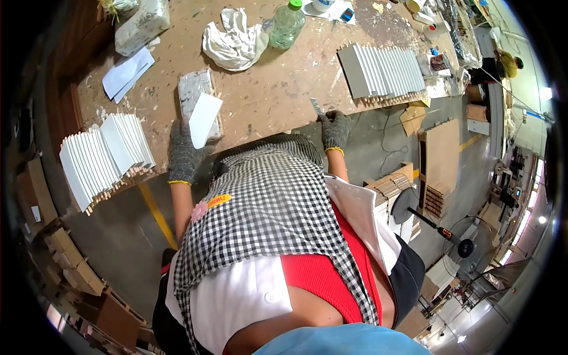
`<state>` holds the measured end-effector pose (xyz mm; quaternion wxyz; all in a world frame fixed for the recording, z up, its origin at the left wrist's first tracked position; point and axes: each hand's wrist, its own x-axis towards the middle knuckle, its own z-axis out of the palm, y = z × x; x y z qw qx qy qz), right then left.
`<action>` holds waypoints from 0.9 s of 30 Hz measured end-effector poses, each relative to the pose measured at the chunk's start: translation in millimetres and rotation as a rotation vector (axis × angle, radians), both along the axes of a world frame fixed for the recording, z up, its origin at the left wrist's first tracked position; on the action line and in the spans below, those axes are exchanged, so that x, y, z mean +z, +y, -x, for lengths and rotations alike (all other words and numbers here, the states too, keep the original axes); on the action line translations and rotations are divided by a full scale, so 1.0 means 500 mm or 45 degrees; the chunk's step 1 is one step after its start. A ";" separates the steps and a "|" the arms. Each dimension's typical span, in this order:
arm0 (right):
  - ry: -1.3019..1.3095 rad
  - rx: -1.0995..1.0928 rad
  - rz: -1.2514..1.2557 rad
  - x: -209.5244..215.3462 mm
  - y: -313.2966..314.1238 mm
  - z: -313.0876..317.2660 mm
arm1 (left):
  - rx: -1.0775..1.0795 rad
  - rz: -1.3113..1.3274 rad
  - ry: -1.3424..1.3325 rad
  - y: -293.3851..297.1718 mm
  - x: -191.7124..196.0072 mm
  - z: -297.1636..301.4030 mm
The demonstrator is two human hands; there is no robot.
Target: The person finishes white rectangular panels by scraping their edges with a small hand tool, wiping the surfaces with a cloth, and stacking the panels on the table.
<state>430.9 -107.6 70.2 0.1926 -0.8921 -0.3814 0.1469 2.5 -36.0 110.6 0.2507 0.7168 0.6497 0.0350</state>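
Both my hands wear grey knitted gloves with yellow cuffs. At the table's near edge, my left hand (184, 151) is closed on the lower left side of a small white panel (205, 120), which is tilted over a whitish, paint-smeared block (195, 86). Small wooden pegs show at the panel's upper right corner. My right hand (335, 129) is closed around a putty knife (316, 106), its flat metal blade pointing away from me over the table edge. The knife's handle is hidden in the glove.
Pegged white panels stand in rows at left (106, 155) and right (381, 72) on the wooden table (266, 97). Farther back are a white cloth (235, 41), a green-capped bottle (287, 25) and papers (128, 74). A fan (464, 247) stands behind right; another person (506, 64) is far right.
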 end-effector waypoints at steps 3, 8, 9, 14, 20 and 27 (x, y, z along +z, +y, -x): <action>-0.032 0.055 -0.233 -0.068 -0.017 -0.023 | -0.053 0.011 0.041 0.011 0.034 0.010; 0.916 0.019 -0.200 -0.048 0.007 0.012 | -0.132 -0.018 0.199 0.034 0.094 0.030; 0.934 0.039 -0.192 0.016 0.048 0.048 | -0.109 -0.015 0.216 0.034 0.085 0.040; 1.048 0.845 -0.146 0.045 0.185 0.183 | -0.192 -0.156 0.210 0.047 0.069 0.052; 0.403 1.495 -0.176 0.054 0.279 0.313 | -0.197 -0.149 0.115 0.053 0.037 0.061; 0.226 1.558 -0.094 0.039 0.292 0.324 | -0.108 -0.045 0.187 0.054 0.047 0.050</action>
